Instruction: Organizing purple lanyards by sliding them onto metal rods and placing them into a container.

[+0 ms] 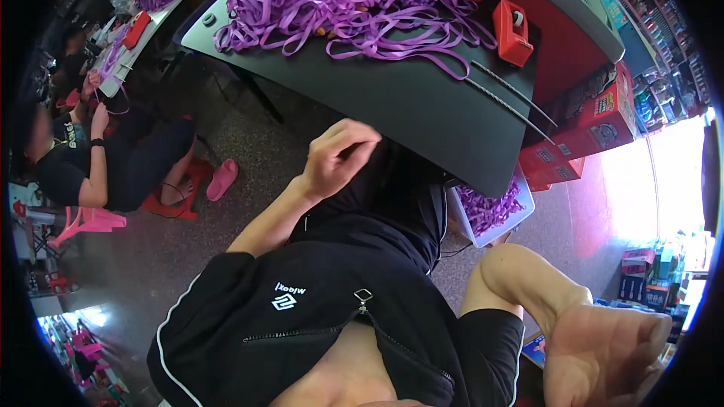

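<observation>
My left hand point(339, 157) hovers by the near edge of a black table point(422, 117), its fingers curled in loosely with nothing visible in them. Large and close at the lower right is my raised right hand point(603, 350). Its palm shows, its fingers are slightly bent and partly cut off in shadow, and I see nothing held there. A heap of purple ribbon straps point(339, 0) covers the far part of the table, with loose loops trailing toward me. Two twisted metal rods point(509, 108) lie at the table's right side, their tips past its edge.
A red tape dispenser point(514, 34) stands at the table's far right. Below that side is a white bin point(483, 237) of purple straps, beside red cartons point(581, 132). To the left, a seated person point(98, 158) handles a purple strap near a pink slipper point(222, 180).
</observation>
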Tool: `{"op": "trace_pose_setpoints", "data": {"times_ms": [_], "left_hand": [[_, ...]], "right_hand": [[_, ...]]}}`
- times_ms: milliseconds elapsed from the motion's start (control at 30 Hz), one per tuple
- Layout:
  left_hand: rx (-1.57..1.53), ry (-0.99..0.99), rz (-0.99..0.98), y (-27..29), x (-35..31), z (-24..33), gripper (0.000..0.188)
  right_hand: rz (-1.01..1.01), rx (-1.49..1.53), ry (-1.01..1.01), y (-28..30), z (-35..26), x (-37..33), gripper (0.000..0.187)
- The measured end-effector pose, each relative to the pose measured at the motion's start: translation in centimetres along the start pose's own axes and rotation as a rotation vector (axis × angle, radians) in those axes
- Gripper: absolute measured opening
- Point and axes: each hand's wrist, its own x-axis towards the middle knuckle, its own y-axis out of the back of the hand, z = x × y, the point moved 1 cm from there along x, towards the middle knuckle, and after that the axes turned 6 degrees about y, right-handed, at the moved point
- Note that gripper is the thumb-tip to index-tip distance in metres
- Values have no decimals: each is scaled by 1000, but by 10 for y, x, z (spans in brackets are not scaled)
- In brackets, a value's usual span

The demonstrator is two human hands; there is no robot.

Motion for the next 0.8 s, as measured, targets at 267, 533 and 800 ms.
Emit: {"op": "trace_pose_setpoints", "data": {"times_ms": [267,533,800], "left_hand": [[517,136,-514,-14,-155,-120,40],[467,207,-539,-27,-141,-131,36],[461,256,-484,-18,-140,-139,30]], "right_hand": [[123,-82,-41,-42,68,-59,31],[-655,-132,-990,-154,235,-148,15],[-1117,-282,-552,-200,289,-201,17]]}}
